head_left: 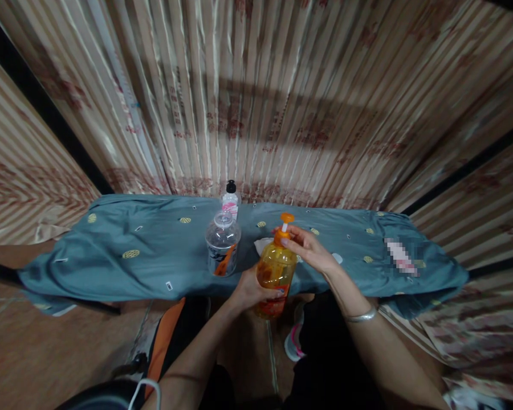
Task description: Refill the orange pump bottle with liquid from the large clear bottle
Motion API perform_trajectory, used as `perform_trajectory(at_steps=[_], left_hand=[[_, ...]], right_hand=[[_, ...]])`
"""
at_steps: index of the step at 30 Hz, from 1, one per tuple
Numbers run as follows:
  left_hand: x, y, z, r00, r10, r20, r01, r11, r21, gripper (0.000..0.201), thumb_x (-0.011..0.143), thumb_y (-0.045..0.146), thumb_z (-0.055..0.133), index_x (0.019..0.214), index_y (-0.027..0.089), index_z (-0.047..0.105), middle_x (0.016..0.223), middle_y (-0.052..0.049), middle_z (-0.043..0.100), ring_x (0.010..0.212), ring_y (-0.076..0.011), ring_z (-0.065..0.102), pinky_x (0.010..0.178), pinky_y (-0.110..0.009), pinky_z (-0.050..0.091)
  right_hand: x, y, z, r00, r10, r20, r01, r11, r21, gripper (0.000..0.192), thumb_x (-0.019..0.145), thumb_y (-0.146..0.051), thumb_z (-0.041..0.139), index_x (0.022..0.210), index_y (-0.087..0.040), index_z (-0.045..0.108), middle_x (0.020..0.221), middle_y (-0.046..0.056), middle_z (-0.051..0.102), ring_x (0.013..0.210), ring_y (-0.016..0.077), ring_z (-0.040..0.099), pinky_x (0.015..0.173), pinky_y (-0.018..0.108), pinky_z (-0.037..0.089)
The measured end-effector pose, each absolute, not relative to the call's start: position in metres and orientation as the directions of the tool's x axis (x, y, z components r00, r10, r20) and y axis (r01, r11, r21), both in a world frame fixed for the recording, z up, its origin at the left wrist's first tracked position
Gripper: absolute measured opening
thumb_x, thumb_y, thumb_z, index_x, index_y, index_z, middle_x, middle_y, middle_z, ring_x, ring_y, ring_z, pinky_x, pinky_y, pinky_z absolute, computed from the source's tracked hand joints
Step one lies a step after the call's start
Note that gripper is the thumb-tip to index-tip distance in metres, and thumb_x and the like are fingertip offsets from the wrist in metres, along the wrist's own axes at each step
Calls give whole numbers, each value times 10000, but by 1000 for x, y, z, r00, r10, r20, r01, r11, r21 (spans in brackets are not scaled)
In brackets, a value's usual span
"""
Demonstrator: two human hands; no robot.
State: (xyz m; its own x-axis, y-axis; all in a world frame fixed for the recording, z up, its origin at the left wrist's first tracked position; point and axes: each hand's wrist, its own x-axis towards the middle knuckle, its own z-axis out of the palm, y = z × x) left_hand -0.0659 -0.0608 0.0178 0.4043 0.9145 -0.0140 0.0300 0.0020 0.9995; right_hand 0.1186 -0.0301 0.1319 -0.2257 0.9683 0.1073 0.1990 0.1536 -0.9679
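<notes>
An orange pump bottle (277, 267) of yellow-amber liquid is held up in front of the table's near edge, slightly tilted. My left hand (250, 290) wraps round its body near the label. At the neck, my right hand (301, 245) has its fingers and thumb closed on the orange collar, just under the raised pump head (287, 218). A clear, wide bottle (222, 245) with a grey and orange label stands on the table to the left. Behind it is a smaller clear bottle (231, 199) with a black pump top. A white item (263, 245) lies partly hidden behind the held bottle.
A teal patterned cloth (154, 245) covers the narrow table. Striped curtains (256, 102) hang behind it. A blurred pale item (400, 256) lies at the right end. Black poles (51, 108) slant at both sides. Below, a shoe (294, 344) shows on the floor.
</notes>
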Motion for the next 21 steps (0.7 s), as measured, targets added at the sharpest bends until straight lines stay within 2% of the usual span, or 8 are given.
perform_trajectory(at_steps=[4, 7, 11, 14, 18, 21], left_hand=[[-67, -60, 14, 374, 927, -29, 55, 9, 998, 694, 560, 301, 975, 1175, 156, 690, 1138, -115, 805, 1057, -326, 755, 948, -449, 596], [-66, -60, 14, 368, 929, -30, 69, 5, 998, 700, 555, 299, 978, 1176, 153, 691, 1148, -121, 804, 1071, -334, 752, 972, -458, 586], [-65, -60, 14, 370, 929, -30, 79, 1, 997, 693, 560, 285, 973, 1186, 169, 698, 1146, -109, 808, 1087, -333, 750, 972, -452, 587], [-65, -59, 14, 374, 927, -29, 87, -4, 996, 698, 558, 304, 975, 1186, 179, 700, 1163, -108, 806, 1103, -336, 748, 972, -448, 590], [-65, -58, 12, 362, 932, -30, 106, -9, 994, 690, 557, 324, 975, 1172, 178, 699, 1135, -104, 809, 1073, -332, 756, 956, -445, 593], [-66, -57, 13, 359, 933, -29, 118, -14, 993, 667, 556, 316, 969, 1152, 173, 707, 1086, -93, 813, 1032, -322, 762, 929, -431, 595]], right_hand=[[121, -27, 120, -38, 981, 190, 361, 191, -913, 558, 582, -642, 932, 878, -238, 688, 998, 38, 792, 983, 266, 720, 1041, 466, 508], [123, -26, 121, -98, 981, 167, 330, 191, -924, 531, 615, -667, 906, 845, -242, 687, 971, 35, 789, 978, 271, 718, 1036, 467, 507], [126, -28, 128, -269, 961, 66, 141, 107, -984, 557, 691, -694, 860, 1022, -261, 745, 1122, 62, 804, 1102, 280, 717, 1052, 441, 512], [126, -27, 126, -227, 971, 77, 121, 106, -987, 587, 647, -667, 900, 1046, -269, 736, 1158, 55, 795, 1135, 275, 708, 1067, 428, 503], [120, -24, 117, -78, 991, 108, 285, 126, -950, 529, 590, -644, 928, 847, -237, 708, 928, 31, 788, 936, 261, 719, 980, 435, 531], [119, -25, 119, -120, 988, 94, 237, 120, -964, 512, 635, -660, 903, 843, -231, 717, 950, 43, 800, 946, 258, 729, 959, 424, 548]])
